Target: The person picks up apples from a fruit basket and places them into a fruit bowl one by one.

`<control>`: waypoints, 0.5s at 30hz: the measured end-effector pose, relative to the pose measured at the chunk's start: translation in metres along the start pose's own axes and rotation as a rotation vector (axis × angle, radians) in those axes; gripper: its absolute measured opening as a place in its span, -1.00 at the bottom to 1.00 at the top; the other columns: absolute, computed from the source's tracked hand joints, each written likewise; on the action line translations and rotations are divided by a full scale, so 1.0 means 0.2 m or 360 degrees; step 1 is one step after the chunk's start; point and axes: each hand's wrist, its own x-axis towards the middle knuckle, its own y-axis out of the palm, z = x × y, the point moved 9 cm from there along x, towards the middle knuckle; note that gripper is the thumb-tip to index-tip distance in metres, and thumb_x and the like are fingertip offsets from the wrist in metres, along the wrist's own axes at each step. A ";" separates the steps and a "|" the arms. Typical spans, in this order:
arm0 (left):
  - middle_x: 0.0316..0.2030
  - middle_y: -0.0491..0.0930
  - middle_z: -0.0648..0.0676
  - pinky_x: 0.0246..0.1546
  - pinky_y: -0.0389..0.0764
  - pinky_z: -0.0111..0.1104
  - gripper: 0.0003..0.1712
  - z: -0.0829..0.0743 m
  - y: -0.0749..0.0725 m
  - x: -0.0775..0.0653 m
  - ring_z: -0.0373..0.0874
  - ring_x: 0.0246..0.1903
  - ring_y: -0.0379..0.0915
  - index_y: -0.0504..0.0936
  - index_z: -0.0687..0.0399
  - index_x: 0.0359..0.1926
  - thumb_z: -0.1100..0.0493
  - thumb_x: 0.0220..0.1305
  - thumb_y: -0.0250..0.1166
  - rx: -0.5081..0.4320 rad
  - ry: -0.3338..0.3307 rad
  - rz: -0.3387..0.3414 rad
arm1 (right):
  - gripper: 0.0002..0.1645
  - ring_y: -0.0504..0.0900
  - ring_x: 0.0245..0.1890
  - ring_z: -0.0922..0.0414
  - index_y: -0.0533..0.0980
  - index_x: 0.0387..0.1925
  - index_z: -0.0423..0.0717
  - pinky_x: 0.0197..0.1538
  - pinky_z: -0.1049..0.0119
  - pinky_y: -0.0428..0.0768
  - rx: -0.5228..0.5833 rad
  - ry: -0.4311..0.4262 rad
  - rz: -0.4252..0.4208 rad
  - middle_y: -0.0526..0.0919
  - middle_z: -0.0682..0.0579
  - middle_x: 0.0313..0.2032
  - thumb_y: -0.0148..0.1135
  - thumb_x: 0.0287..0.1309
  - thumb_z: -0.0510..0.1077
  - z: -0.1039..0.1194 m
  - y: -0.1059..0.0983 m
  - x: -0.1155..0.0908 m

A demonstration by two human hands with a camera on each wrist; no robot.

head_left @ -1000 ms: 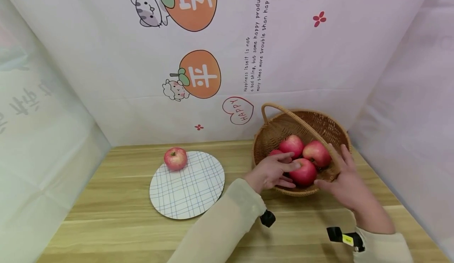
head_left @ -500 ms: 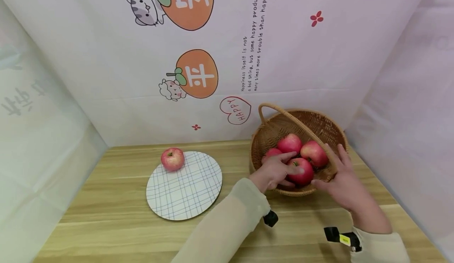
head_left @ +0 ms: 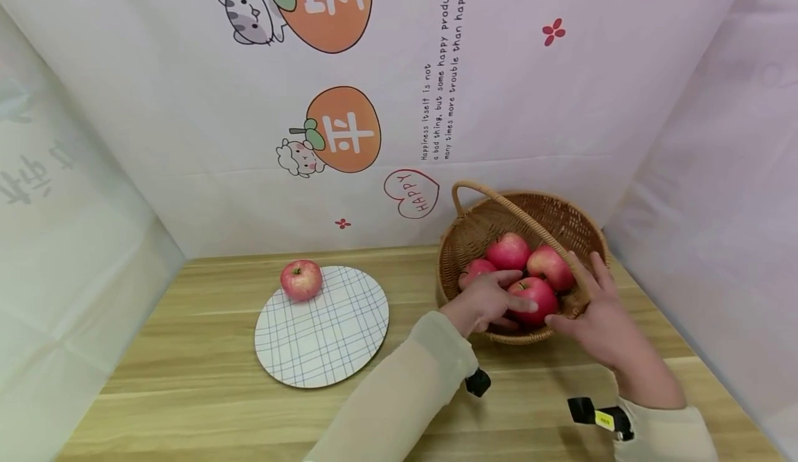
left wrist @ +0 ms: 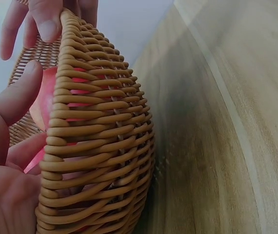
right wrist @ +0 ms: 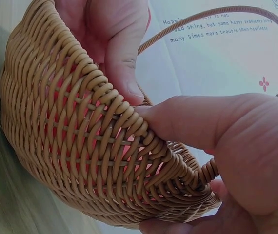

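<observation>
From the head view I see my left hand (head_left: 483, 301) reaching over the near rim of the wicker basket (head_left: 474, 237); its fingers (head_left: 514, 304) curl around the front apple (head_left: 535, 298), the thumb lying over the top and the other fingers under the near side, so I read it as gripping that apple, which sits inside the basket and touches the fruit behind it. My right hand (head_left: 601, 327) is at the basket's right near edge; the right wrist view shows the thumb pressed on the outer weave just under the rim and the fingers (right wrist: 122, 53) hooked over the rim from inside, so it pinches the basket wall. The basket stands on the wooden table (head_left: 206, 379), at the right and close to the back wall; its handle (head_left: 499, 202) arches across the top. Three more apples lie in it: one at the back (head_left: 508, 251), one to the right (head_left: 550, 267), and one at the left (head_left: 475, 269) partly hidden by my left hand. In the left wrist view the basket wall (left wrist: 100, 146) fills the frame and red shows through the weave beside my fingers. Well apart to the left lies a round checked plate (head_left: 321, 327); a single apple (head_left: 301, 280) rests on its far left edge. A printed cloth (head_left: 349, 122) with cartoon fruit hangs behind the table.
</observation>
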 end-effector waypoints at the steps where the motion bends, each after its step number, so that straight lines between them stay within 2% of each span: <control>1: 0.04 0.55 0.01 -0.28 0.71 -0.03 -0.26 0.00 0.00 0.00 -0.04 -0.17 0.60 0.51 -0.01 0.33 0.35 0.11 0.50 0.0000 -0.0001 0.0004 | 0.40 -0.06 0.27 -0.68 -0.21 0.60 0.20 -0.01 -0.58 0.29 -0.0002 0.0003 0.0002 -0.51 -0.28 0.51 0.56 -0.03 -0.10 0.00 0.00 0.00; 8: -0.08 0.57 -0.01 -0.33 0.72 -0.06 -0.45 0.00 0.00 -0.01 -0.05 -0.24 0.63 0.64 -0.10 0.17 0.28 0.13 0.50 0.0037 -0.0008 0.0022 | 0.40 -0.10 0.29 -0.67 -0.21 0.60 0.18 -0.01 -0.59 0.28 0.0012 -0.0006 -0.0005 -0.50 -0.28 0.51 0.56 -0.03 -0.10 0.01 0.00 0.00; 15: -0.12 0.58 -0.01 -0.29 0.71 -0.07 -0.39 -0.01 0.02 -0.03 -0.08 -0.26 0.61 0.60 -0.09 0.22 0.34 0.14 0.48 0.0083 -0.0015 0.0096 | 0.39 -0.07 0.28 -0.67 -0.24 0.60 0.14 0.00 -0.55 0.32 0.0008 -0.0012 0.0005 -0.49 -0.31 0.50 0.55 0.00 -0.10 0.01 0.00 -0.01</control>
